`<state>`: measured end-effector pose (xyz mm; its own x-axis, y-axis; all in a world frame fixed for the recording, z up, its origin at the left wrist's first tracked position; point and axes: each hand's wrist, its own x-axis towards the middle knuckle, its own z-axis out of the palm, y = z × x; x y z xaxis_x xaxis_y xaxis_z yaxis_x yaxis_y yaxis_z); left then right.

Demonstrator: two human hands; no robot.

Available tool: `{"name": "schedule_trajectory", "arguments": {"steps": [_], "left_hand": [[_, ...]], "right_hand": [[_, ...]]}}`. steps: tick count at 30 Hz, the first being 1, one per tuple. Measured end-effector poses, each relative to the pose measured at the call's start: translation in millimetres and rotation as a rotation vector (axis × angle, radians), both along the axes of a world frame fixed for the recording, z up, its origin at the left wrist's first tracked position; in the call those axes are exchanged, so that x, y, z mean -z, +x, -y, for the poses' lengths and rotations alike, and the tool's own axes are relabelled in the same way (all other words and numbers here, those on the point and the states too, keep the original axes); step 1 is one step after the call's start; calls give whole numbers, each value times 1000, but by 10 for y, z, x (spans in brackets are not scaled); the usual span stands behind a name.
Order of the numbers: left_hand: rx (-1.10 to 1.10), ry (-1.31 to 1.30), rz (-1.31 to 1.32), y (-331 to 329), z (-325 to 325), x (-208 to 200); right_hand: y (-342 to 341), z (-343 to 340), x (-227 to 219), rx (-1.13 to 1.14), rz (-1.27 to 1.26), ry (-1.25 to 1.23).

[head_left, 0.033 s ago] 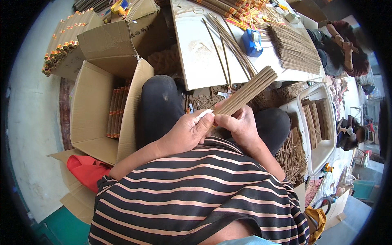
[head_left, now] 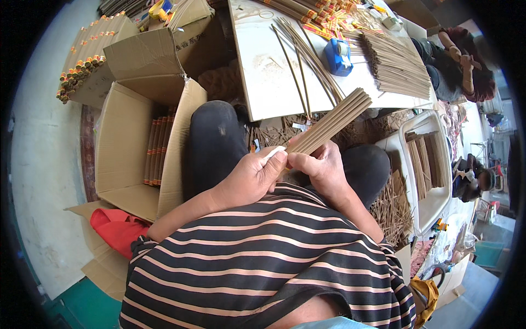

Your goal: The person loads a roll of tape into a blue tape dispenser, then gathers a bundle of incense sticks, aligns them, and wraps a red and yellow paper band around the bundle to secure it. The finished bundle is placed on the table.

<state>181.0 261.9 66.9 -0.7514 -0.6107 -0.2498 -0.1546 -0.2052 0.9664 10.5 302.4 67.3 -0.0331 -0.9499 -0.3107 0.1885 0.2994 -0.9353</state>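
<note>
In front of my belly I hold a bundle of brown incense sticks, slanting up and to the right toward the table. My left hand is closed round its lower end, with something white by the thumb and index finger, perhaps a paper strip or finger cover. My right hand pinches the bundle just beside it, thumb across the sticks. The lower end is hidden in my fingers. Beyond the bundle, loose incense sticks lie on the table next to a blue tape dispenser.
The white table bears a pile of sticks and banded bundles. At left, a cardboard box holds wrapped bundles; more bundles are stacked behind. A white bin with sticks stands at right. Another person sits at far right.
</note>
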Motion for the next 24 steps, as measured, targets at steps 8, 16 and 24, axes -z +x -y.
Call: {"name": "schedule_trajectory", "arguments": {"steps": [8, 16, 24], "left_hand": [[-86, -452, 28, -19, -33, 128], [-39, -806, 147, -51, -34, 101], [29, -1089, 244, -73, 17, 159]], "right_hand": [[50, -11, 3, 57, 84, -52], [44, -26, 54, 97, 60, -77], [38, -17, 24, 122, 128, -40]]}}
